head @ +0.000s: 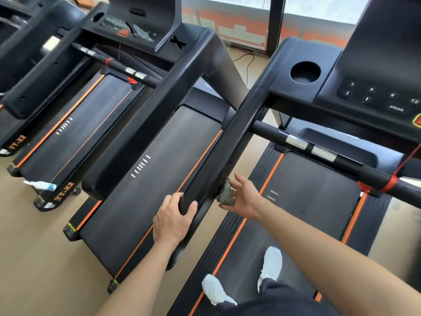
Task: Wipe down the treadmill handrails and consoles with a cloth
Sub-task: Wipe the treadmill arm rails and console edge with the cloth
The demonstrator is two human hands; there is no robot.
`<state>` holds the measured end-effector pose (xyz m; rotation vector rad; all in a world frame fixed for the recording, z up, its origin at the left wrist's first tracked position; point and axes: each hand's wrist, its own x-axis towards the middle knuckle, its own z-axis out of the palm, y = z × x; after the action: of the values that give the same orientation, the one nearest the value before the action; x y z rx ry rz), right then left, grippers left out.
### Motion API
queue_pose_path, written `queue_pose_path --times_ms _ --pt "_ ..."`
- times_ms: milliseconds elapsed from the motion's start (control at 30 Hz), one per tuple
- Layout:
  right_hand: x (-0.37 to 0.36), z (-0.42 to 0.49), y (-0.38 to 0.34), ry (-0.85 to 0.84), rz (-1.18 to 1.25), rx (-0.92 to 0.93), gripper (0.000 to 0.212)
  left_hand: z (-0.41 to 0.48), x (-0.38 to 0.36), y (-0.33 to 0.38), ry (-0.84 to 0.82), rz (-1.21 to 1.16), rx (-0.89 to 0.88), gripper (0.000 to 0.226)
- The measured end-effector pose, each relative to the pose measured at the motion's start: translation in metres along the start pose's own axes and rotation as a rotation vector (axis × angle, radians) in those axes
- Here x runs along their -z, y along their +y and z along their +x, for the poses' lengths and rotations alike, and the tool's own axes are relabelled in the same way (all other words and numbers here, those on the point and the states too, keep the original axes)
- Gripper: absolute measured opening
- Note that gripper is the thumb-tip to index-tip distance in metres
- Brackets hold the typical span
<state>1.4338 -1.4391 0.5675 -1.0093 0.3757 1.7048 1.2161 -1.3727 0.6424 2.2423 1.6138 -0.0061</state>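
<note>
I stand on a black treadmill whose left handrail (pixel 230 137) runs from the console (pixel 341 83) down toward me. My left hand (pixel 173 218) grips the near end of that handrail, thumb over its top. My right hand (pixel 243 198) presses a crumpled grey-green cloth (pixel 225 193) against the rail's inner side, with the fingers spread and fairly straight. A round cup holder (pixel 305 73) and number keys sit on the console. A crossbar (pixel 319 153) with silver pulse pads spans the machine below the console.
A second treadmill (pixel 150 142) stands close on the left, with more machines beyond it. A white and blue spray bottle (pixel 42 185) lies on the far belt's rear edge. A red safety cord (pixel 407 160) hangs at the right. My white shoes (pixel 271 267) stand on the belt.
</note>
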Motion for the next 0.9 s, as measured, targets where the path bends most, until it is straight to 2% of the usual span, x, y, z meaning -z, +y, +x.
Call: queue_pose_path --times_ms 133,367,467,533,633,900 --pt "0.001 -0.003 -0.025 0.037 -0.006 0.066 0.046 0.001 0.000 0.000 -0.007 0.000 0.004 0.054" --pt "-0.011 -0.008 -0.093 0.117 -0.005 0.300 0.023 0.001 0.000 0.001 -0.017 0.001 0.009 0.054" --pt "-0.013 -0.008 -0.102 0.119 -0.019 0.349 0.024 0.001 0.001 0.001 -0.016 0.001 0.010 0.054" --pt "-0.010 -0.005 -0.094 0.102 -0.027 0.336 0.029 0.001 0.001 0.001 -0.015 -0.004 0.012 0.054" --pt "-0.003 -0.003 -0.067 0.048 0.004 0.230 0.048 0.001 0.001 0.001 -0.012 -0.008 0.017 0.054" --pt "0.003 -0.002 0.028 -0.045 -0.016 0.007 0.072 0.001 0.001 0.000 -0.018 -0.043 0.021 0.054"
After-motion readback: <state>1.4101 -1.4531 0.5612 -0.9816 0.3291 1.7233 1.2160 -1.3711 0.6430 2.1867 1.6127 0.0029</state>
